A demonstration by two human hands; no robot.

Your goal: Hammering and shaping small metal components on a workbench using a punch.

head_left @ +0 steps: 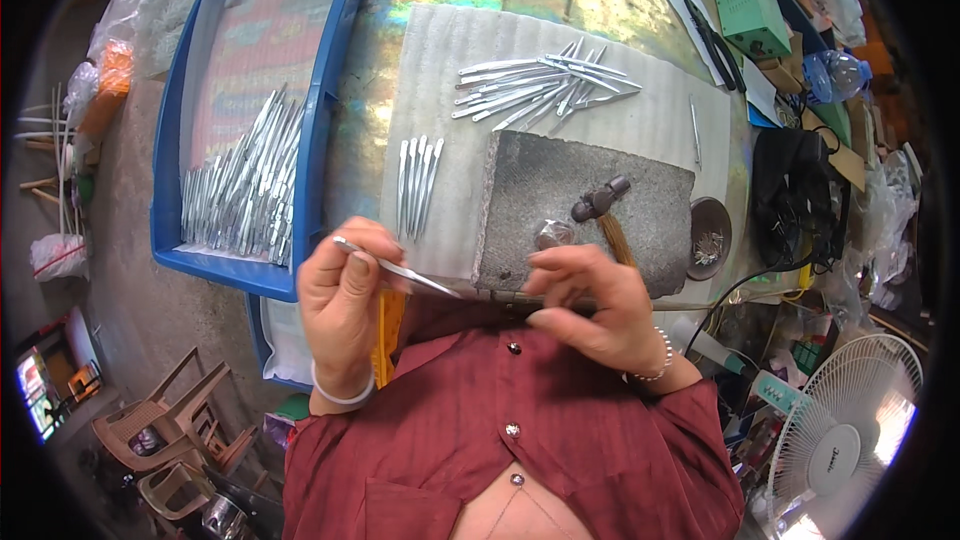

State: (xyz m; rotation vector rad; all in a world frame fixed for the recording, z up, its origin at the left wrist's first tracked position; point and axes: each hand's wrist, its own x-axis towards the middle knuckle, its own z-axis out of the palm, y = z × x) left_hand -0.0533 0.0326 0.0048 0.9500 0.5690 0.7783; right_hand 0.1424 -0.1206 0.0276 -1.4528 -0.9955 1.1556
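Note:
My left hand [345,305] is closed on a slim silvery metal piece [400,271], pinched near one end, its narrow tip pointing right. My right hand [595,305] hovers at the near edge of a grey stone block [520,175], fingers loosely bent and thumb apart, with nothing visible in it. On the block lie a hammer [598,200] with a wooden handle and a small roundish, shiny thing [553,233] I cannot identify. Several similar metal pieces [416,185] lie in a row left of the block. A loose pile of them [545,85] lies beyond it.
A blue tray [318,140] at the left holds many metal pieces. Right of the block stand a dark bowl [725,225] of small metal bits and a black bag [790,190]. A green box [750,8] sits far right; a white fan [835,440] stands lower right.

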